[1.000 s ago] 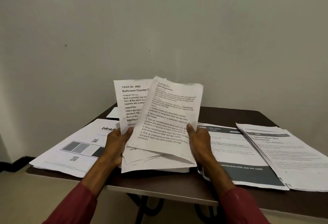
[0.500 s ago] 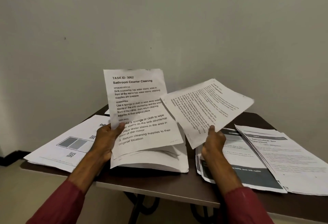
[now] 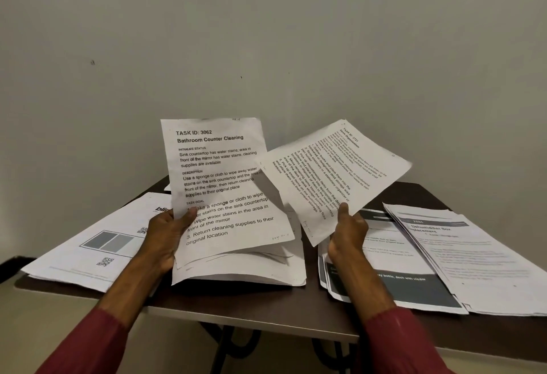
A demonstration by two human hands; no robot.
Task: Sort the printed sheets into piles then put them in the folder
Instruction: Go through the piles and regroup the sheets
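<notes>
A: Start with the big things. What carries it all?

B: The tabletop (image 3: 236,307), dark brown, across the lower half of the frame. Three piles lie on it: a left pile (image 3: 88,255) with grey boxes and QR codes at lower left, a dark-banded pile (image 3: 414,287) right of centre, and a far-right pile (image 3: 488,264) overlapping its edge.

A: So the sorting is well along?

B: Partway, I'd judge. Three piles are laid, but a thick stack (image 3: 236,267) remains unsorted in the centre of the frame, its lower edge near the tabletop, its top page headed "Bathroom Counter Cleaning".

A: And the hands?

B: The left hand (image 3: 165,237) has its grip clamped on the stack's left edge, thumb over the print. The right hand (image 3: 347,234) has its grip pinched on the lower corner of one sheet (image 3: 334,178), tilted, held up just right of the stack and above the dark-banded pile.

A: Where would that sheet go?

B: Probably to one of the right-hand piles, though I can't tell which.

A: The folder?

B: None in view. No container shows at all, so nothing is filed yet; the rest of the stack and all the filing remain.
</notes>
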